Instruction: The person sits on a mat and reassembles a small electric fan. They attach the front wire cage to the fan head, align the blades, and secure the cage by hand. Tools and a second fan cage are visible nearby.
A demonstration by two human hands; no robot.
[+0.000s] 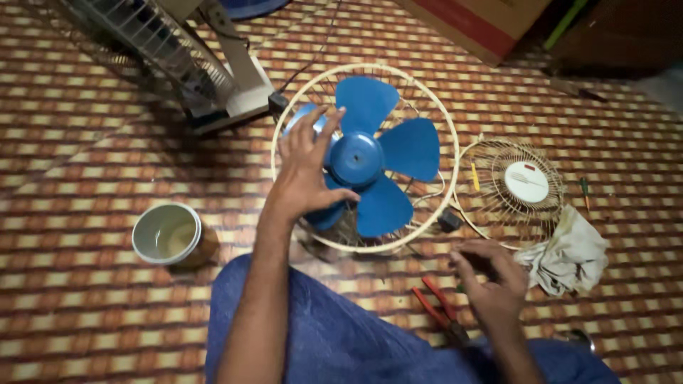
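Your left hand (307, 165) is spread wide, fingers fanned apart, laid flat against the left side of the blue plastic four-bladed fan propeller (373, 165); it presses on a blade rather than gripping, and the thumb reaches toward the round blue hub at the centre. That propeller sits inside the cream-coloured round wire rear guard (435, 114), which lies in the middle of the scene on the brown-and-cream checked woven mat (85, 299), just beyond your knee in blue cloth (341, 334). Your right hand (493, 279) hovers low over the mat to the right, fingers loosely curled and pointing left; whether they pinch something small you cannot tell, since the fingertips are blurred. Just beside that hand, toward you, lie red-handled pliers (437, 304) on the mat. Past your right hand rests the cream wire front guard with a white round centre cap (525, 182), touching a crumpled white rag (569, 257) at its lower right edge. A small black block (449, 221) sits between the two guards. To your left, well apart from the propeller, stands an open round metal tin with a pale inside (169, 235). At the top left lies another white fan body with a wire grille (178, 64), and a brown cardboard box (477, 25) sits at the top edge.
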